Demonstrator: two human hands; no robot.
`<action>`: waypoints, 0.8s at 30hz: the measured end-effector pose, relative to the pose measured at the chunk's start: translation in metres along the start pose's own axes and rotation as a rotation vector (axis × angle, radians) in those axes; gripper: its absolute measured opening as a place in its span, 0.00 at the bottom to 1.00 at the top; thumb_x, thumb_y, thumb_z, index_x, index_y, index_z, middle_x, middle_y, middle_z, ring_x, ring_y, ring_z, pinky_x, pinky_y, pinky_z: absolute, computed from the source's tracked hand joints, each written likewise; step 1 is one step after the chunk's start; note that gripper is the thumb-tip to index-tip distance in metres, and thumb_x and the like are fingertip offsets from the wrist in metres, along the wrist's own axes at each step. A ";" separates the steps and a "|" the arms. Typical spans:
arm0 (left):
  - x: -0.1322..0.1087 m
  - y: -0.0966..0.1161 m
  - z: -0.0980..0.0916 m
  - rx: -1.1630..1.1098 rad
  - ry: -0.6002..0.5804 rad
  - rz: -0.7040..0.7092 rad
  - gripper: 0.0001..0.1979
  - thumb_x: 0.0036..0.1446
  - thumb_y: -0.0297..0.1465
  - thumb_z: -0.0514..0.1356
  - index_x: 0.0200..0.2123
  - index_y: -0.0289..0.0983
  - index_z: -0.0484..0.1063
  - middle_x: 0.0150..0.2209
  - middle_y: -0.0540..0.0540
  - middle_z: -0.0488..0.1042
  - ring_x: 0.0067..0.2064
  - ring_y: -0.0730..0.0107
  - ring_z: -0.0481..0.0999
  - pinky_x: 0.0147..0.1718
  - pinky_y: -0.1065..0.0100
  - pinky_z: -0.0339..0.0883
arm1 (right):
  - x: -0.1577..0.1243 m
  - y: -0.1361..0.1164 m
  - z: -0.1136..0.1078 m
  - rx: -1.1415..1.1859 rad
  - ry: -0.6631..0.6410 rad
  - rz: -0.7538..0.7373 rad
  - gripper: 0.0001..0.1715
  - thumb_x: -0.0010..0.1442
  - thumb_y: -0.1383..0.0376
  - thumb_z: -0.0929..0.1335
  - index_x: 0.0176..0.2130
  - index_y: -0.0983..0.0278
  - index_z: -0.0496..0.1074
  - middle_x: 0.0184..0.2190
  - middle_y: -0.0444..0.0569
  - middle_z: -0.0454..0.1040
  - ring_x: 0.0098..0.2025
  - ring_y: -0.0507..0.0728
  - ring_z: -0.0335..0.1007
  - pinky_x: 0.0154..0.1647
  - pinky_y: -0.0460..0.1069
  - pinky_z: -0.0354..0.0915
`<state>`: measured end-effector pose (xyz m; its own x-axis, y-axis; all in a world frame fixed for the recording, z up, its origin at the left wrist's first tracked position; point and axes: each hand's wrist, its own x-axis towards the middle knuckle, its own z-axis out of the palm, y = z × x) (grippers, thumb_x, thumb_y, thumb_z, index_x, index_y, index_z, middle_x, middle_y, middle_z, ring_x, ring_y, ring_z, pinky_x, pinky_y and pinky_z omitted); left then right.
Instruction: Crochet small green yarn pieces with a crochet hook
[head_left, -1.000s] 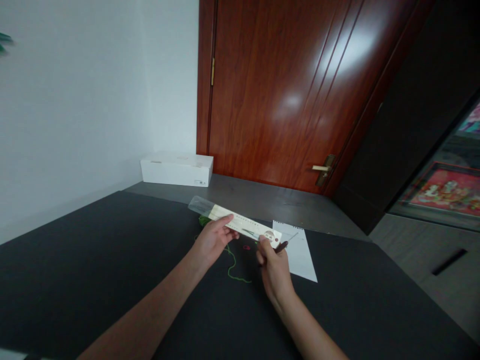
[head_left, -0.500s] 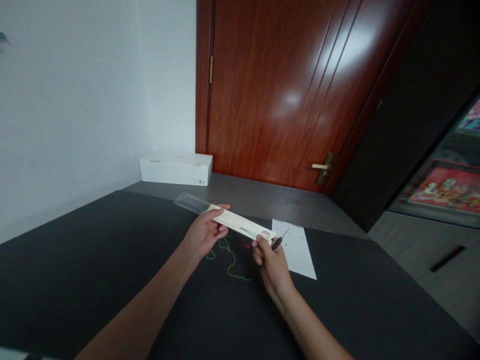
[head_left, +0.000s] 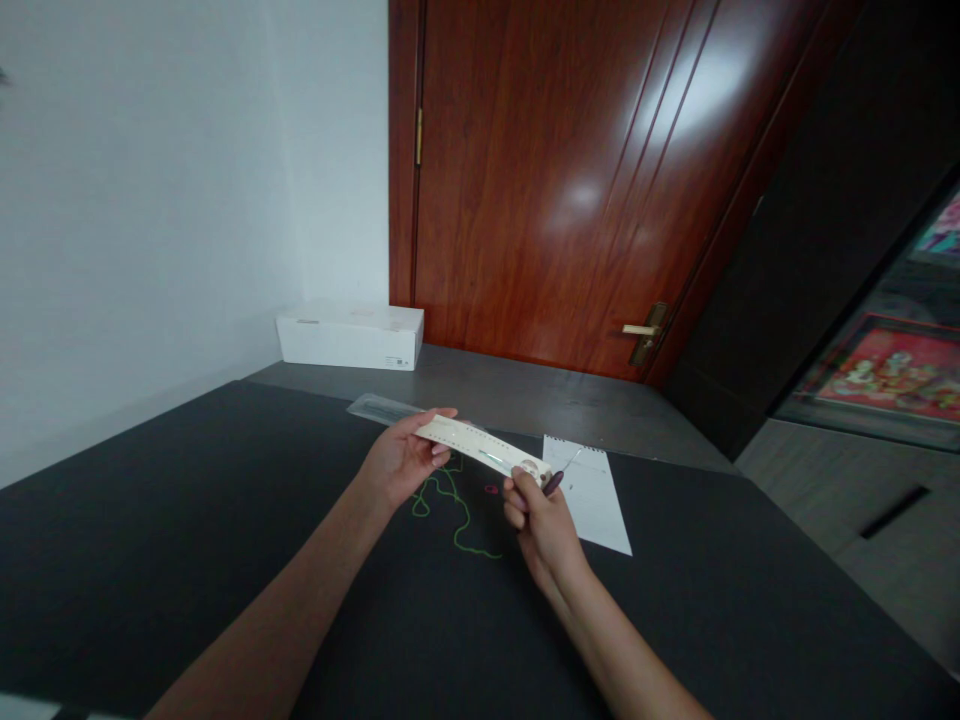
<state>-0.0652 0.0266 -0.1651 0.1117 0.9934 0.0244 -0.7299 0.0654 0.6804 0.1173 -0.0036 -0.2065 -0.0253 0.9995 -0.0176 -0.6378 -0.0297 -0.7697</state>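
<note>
A long cream card point(head_left: 472, 444) with small print along its edges is held tilted above the table. My left hand point(head_left: 397, 462) pinches its left end, thumb on top and fingers beneath. A clear plastic sleeve point(head_left: 379, 406) sticks out beyond that hand; whether it is joined to the card is hidden. My right hand point(head_left: 544, 510) grips the card's right end and also keeps a thin metal tool with a dark purple handle point(head_left: 553, 484), apparently a crochet hook, its shaft pointing up and right. Green yarn point(head_left: 466, 525) lies loosely below the card, beside a small pink item point(head_left: 491, 490).
A white spiral notepad sheet point(head_left: 600, 510) lies right of my right hand on the black table cover point(head_left: 187, 520). At the back left stands a white box point(head_left: 345, 340) against the wall. Behind the table is a brown wooden door point(head_left: 525, 200); a dark cabinet point(head_left: 750, 260) rises on the right.
The card has bowed slightly, and its left end has shifted a little left with my left hand. Both hands keep their hold; the yarn and notepad look unmoved.
</note>
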 end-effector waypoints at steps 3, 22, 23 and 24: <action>0.002 0.000 -0.001 -0.025 0.009 -0.031 0.12 0.60 0.24 0.56 0.35 0.22 0.79 0.31 0.30 0.79 0.19 0.76 0.67 0.15 0.74 0.61 | -0.001 0.000 0.000 0.038 -0.007 0.034 0.24 0.39 0.61 0.80 0.27 0.67 0.66 0.18 0.40 0.67 0.16 0.40 0.46 0.13 0.38 0.38; 0.007 -0.007 -0.006 -0.232 0.088 -0.128 0.14 0.66 0.25 0.53 0.36 0.21 0.77 0.37 0.24 0.78 0.23 0.75 0.70 0.17 0.77 0.66 | 0.001 -0.001 0.001 0.365 -0.064 0.317 0.13 0.52 0.72 0.74 0.30 0.65 0.65 0.23 0.41 0.65 0.18 0.42 0.48 0.12 0.35 0.40; 0.007 -0.008 -0.006 -0.221 0.087 -0.125 0.14 0.65 0.25 0.54 0.36 0.21 0.77 0.38 0.23 0.78 0.24 0.75 0.71 0.17 0.77 0.66 | 0.000 -0.001 0.001 0.344 -0.053 0.289 0.13 0.51 0.71 0.74 0.29 0.65 0.65 0.22 0.41 0.66 0.18 0.42 0.47 0.12 0.35 0.40; 0.006 -0.008 -0.005 -0.200 0.083 -0.116 0.13 0.65 0.25 0.55 0.36 0.21 0.77 0.39 0.23 0.78 0.24 0.74 0.72 0.18 0.77 0.66 | 0.000 0.000 0.001 0.311 -0.039 0.243 0.14 0.50 0.70 0.75 0.29 0.65 0.65 0.22 0.41 0.66 0.18 0.42 0.47 0.13 0.35 0.40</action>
<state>-0.0622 0.0324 -0.1738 0.1530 0.9820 -0.1109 -0.8352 0.1885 0.5167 0.1164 -0.0038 -0.2053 -0.2299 0.9621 -0.1468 -0.8119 -0.2728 -0.5162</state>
